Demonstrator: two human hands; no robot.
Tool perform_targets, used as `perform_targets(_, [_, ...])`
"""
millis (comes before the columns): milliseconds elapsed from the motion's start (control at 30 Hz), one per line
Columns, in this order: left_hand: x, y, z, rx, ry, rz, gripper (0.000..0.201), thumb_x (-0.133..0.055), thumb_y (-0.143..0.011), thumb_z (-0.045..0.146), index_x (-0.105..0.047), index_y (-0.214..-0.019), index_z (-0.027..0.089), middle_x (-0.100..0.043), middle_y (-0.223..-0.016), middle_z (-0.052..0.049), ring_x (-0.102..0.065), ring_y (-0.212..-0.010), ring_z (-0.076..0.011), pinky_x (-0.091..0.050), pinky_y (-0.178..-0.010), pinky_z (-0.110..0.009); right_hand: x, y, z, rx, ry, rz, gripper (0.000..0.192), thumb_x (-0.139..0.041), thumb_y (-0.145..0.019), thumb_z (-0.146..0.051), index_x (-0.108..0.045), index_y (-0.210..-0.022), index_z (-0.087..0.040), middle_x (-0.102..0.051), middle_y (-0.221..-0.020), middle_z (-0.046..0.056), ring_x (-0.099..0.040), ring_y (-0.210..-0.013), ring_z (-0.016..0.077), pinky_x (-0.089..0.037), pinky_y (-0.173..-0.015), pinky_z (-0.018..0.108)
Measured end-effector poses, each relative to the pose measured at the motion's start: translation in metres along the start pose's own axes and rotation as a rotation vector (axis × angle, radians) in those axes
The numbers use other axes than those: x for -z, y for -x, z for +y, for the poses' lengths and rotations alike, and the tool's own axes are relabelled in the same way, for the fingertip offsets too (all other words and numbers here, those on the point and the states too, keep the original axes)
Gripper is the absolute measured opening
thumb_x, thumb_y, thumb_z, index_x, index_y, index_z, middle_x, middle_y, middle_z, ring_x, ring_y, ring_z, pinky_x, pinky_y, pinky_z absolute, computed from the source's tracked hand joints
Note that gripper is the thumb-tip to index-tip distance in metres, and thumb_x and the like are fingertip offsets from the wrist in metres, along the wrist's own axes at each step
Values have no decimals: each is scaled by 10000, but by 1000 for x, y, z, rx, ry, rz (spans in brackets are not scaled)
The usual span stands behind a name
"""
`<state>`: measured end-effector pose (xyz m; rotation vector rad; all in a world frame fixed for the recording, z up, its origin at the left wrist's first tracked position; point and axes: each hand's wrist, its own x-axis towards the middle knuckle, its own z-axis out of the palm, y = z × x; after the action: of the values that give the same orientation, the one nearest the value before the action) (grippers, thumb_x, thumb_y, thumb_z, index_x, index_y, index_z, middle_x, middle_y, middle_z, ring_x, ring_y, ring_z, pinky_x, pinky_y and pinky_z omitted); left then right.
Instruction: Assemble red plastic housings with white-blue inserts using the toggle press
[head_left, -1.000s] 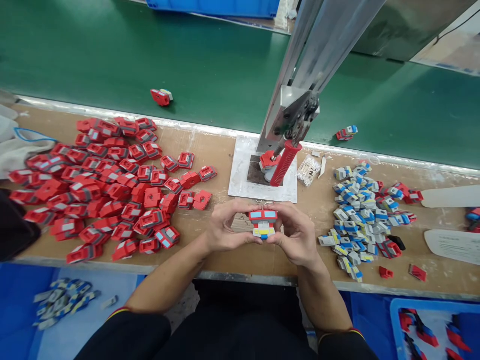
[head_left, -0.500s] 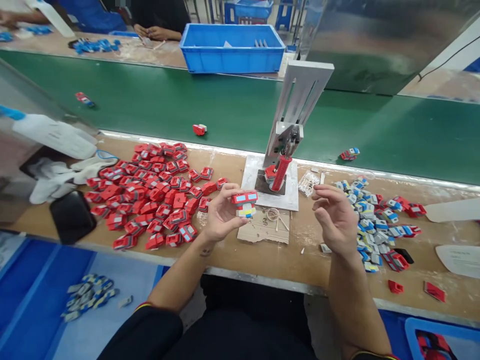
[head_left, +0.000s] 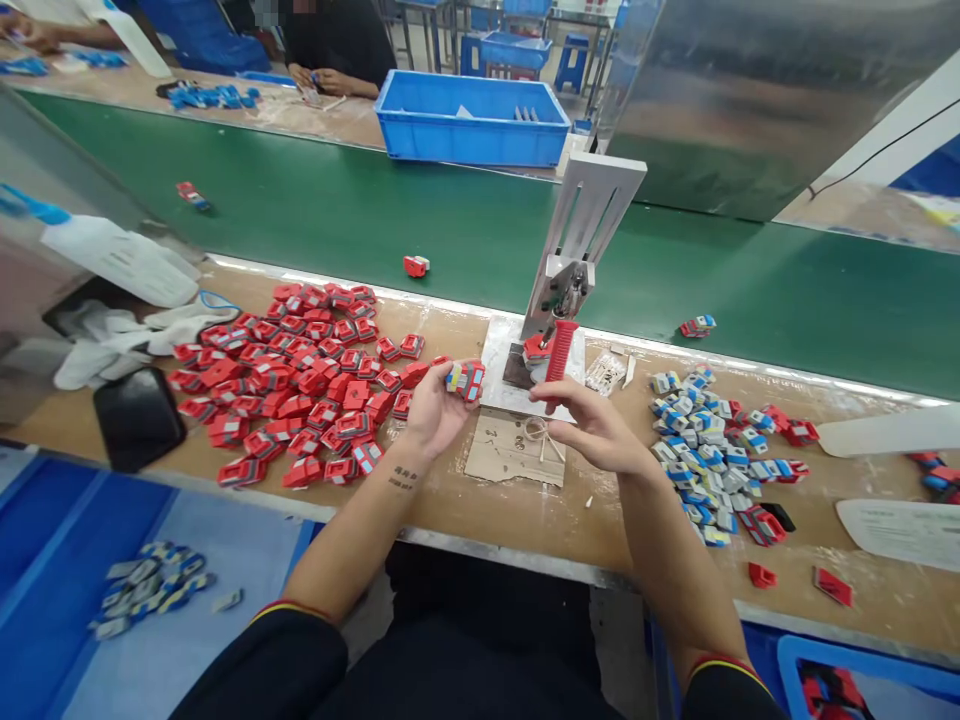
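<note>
My left hand (head_left: pixel 433 415) is closed around a small red, white and blue toy car body (head_left: pixel 466 381), gripping its left side just left of the press. My right hand (head_left: pixel 596 425) holds nothing; its fingers reach leftward with the thumb apart, at the lower end of the red handle (head_left: pixel 562 350) of a metal toggle press (head_left: pixel 600 210). Whether the fingertips touch the handle, I cannot tell. A red part (head_left: pixel 535 346) sits under the press, partly hidden by the handle. Below the press lies a cardboard piece (head_left: pixel 510 460) with a loop of string (head_left: pixel 535 430).
Red car shells (head_left: pixel 300 375) are heaped left, white-and-blue parts (head_left: pixel 701 460) right. Behind runs a green conveyor belt (head_left: pixel 315 195) carrying a few toy cars. A blue crate (head_left: pixel 472 135) stands beyond it, near a co-worker's hands (head_left: pixel 322 80). A black tray (head_left: pixel 139 418) lies left.
My right hand has moved left from beside the white-and-blue parts to the press handle. My left hand has turned the toy car and shifted slightly left. The view has tilted a little.
</note>
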<state>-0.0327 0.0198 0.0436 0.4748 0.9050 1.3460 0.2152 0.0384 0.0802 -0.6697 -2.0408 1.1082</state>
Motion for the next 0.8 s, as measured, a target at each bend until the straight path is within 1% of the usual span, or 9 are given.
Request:
perform_targets(100, [-4,-5,-4,-41,-89,-14,387,-834,-762,498,-717,-966,191,-738,-881,-33,-594,-642,-107,-426,-543,-220,10,2,-33,93,-125,57,483,-681,-962,-615,-664,-1359,-341,-770,-1147,54,-752,-1038,223,-639,-860,394])
perform_targets(200, [-16,-21,-5,-232,-366,-60,420,-928,-682,435,-753,-986,205,-726,-823,0,-574,-636,-100,-435,-581,-229,24,-18,-71,119,-126,154,682,-733,-884,-697,-593,-1467,-372,-780,-1180,50,-770,-1097,248,-653,-773,371])
perform_targets(267, [-24,-38,-4,-381,-584,-118,334,-900,-726,391,-785,-974,200,-757,-861,-19,-630,-714,-133,-513,-699,-279,36,-43,-92,128,-94,229,814,-763,-831,-728,-529,-1535,-393,-775,-1257,41,-762,-1163,249,-651,-762,346])
perform_targets(333, [-30,-56,-1,-463,-777,-176,249,-863,-764,317,-809,-976,199,-799,-995,-58,-706,-894,-194,-560,-895,-369,51,-72,-106,142,-19,300,816,-729,-826,-746,-530,-1538,-400,-772,-1311,22,-759,-1198,231,-623,-774,311])
perform_targets(400, [-31,-70,2,-455,-927,-206,253,-845,-773,251,-821,-1019,195,-809,-1107,-92,-728,-1044,-249,-539,-1036,-458,66,-98,-113,161,120,330,709,-501,-886,-776,-663,-1408,-325,-752,-1367,-11,-756,-1194,205,-541,-735,271])
perform_targets(467, [-27,-81,3,-408,-1010,-213,307,-828,-793,234,-816,-1096,185,-805,-1143,-117,-738,-1084,-277,-531,-1077,-514,77,-118,-114,191,255,313,853,-196,-871,-761,-771,-1171,-208,-727,-1364,-74,-745,-1142,185,-454,-664,276])
perform_targets(533, [-20,-86,3,-395,-1036,-220,320,-814,-812,233,-809,-1127,176,-795,-1176,-134,-739,-1130,-294,-529,-1103,-542,82,-124,-113,211,279,281,878,-147,-867,-738,-792,-1047,-171,-731,-1322,-109,-740,-1125,170,-439,-655,277])
perform_targets(667, [-9,-90,0,-441,-1091,-256,265,-825,-791,199,-823,-1055,176,-715,-1377,-165,-660,-1346,-334,-459,-1222,-571,77,-101,-95,188,132,356,530,-579,-924,-705,-785,-1181,-290,-768,-1312,-52,-767,-1135,156,-536,-734,257])
perform_targets(800, [-7,-90,-3,-457,-1153,-286,296,-818,-789,201,-820,-1084,179,-658,-1477,-162,-645,-1370,-343,-446,-1242,-595,69,-55,-47,135,135,461,392,-714,-931,-617,-770,-1123,-281,-798,-1057,7,-741,-873,136,-586,-705,295])
